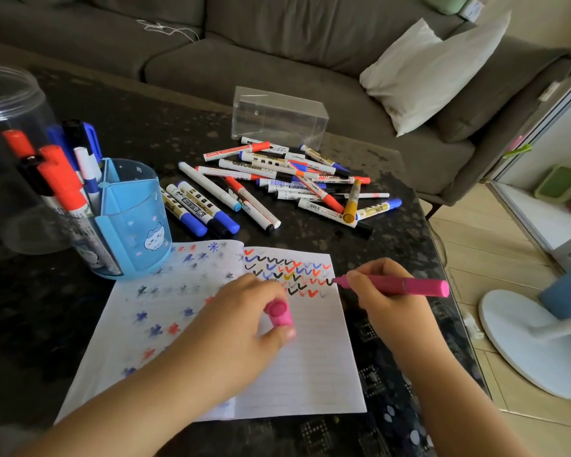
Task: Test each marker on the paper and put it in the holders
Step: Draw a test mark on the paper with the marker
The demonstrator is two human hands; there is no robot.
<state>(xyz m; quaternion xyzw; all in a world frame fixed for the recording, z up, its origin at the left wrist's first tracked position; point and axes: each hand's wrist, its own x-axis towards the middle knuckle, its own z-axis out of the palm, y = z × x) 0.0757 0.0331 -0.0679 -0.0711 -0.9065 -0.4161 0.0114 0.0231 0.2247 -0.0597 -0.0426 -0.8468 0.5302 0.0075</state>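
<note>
- Setting: a dark speckled desk (310,232) stands in front of a grey sofa (277,44); a white pillow (432,70) lies at the sofa's right end.
- Far left: a clear plastic jar (10,103) stands on the desk, just behind the blue holder.
- Left: the blue holder (136,219), divided into compartments and printed with a cat figure, stands upright at the top left corner of the paper. Its left compartments carry red, blue and black capped markers (63,183), caps up.
- Centre, rear: a clear rectangular box (279,115) stands near the sofa edge of the desk. In front of it lies a loose pile of markers (277,183), spread flat on the desk between the box and the paper.
- Centre, front: the lined paper (310,374) lies open; the left page shows star marks, the top of the right page shows rows of tick marks.
- Left hand (241,315): rests on the paper, fingers pinching the pink cap (279,313).
- Right hand (386,298): fingers grip the pink marker (406,286), barrel pointing right, tip touching the right edge of the paper beside the tick marks.
- Far right: a white round stand base (524,341) sits on the tiled floor.
</note>
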